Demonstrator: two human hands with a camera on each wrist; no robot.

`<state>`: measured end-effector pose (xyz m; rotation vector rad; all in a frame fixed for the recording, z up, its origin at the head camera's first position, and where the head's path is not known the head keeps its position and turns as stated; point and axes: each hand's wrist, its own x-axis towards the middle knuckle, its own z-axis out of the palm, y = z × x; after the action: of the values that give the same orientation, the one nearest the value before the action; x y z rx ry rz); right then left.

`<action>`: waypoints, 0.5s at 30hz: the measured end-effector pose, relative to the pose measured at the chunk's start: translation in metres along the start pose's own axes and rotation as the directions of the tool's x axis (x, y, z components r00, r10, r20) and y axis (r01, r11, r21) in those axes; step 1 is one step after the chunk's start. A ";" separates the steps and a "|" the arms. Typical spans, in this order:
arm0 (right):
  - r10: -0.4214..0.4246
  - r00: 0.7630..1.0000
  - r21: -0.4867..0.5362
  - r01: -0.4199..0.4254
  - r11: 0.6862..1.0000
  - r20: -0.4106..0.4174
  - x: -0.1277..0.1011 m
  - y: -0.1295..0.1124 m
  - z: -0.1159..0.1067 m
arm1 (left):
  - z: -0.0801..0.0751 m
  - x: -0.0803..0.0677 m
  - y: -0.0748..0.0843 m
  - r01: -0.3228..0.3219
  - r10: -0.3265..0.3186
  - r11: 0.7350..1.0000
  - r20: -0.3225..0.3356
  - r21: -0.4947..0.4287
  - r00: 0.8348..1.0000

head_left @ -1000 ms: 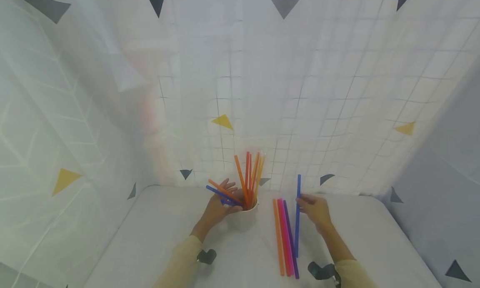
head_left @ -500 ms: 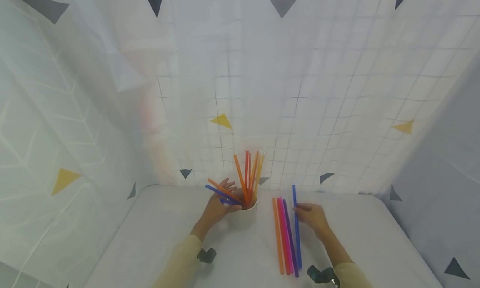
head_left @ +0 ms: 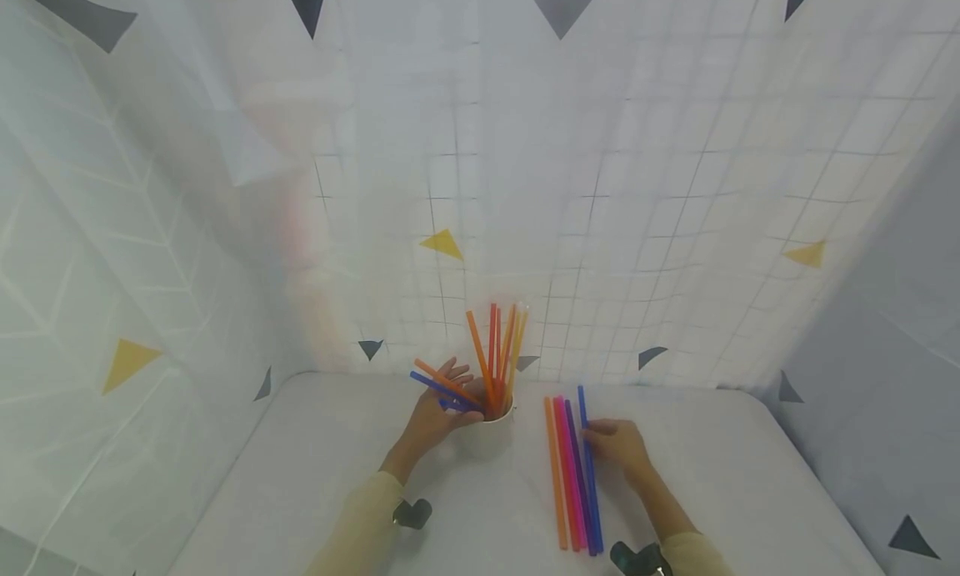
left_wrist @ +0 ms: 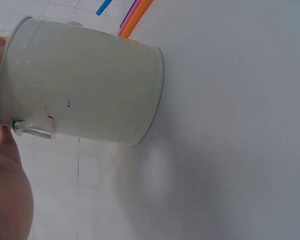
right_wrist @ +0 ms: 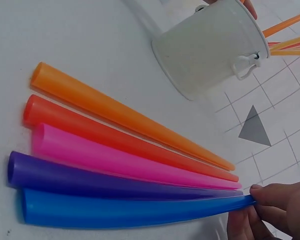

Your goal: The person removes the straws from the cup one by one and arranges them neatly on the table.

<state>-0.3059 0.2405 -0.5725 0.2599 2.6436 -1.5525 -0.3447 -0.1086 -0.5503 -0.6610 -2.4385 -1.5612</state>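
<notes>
A white metal cup stands mid-table with several orange, red and blue straws fanning out of it. My left hand grips the cup's left side near the rim; in the left wrist view the cup fills the frame beside my palm. To the cup's right lie an orange straw, a red one, a pink one and a purple one. My right hand pinches the far end of a blue straw, which lies flat beside the purple one.
The white table is enclosed by a draped white cloth with grey and yellow triangles at the back and sides. The table's right edge drops off beyond my right arm.
The right hand has brought the blue straw down and towards me, from raised and tilted to lying flat beside the purple straw. The left hand and cup have not moved.
</notes>
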 end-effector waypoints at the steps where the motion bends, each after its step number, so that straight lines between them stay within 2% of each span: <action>1: -0.003 1.000 -0.008 0.003 1.000 -0.001 0.000 0.001 0.001 | 0.000 0.000 -0.001 0.000 0.000 1.000 -0.001 0.004 1.000; 15: -0.012 1.000 -0.096 0.010 0.995 -0.020 0.000 0.012 0.009 | 0.001 -0.002 -0.002 -0.004 0.004 1.000 -0.004 0.002 1.000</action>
<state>-0.3046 0.2381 -0.5870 0.2575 2.7304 -1.4286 -0.3441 -0.1092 -0.5531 -0.6612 -2.4339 -1.5577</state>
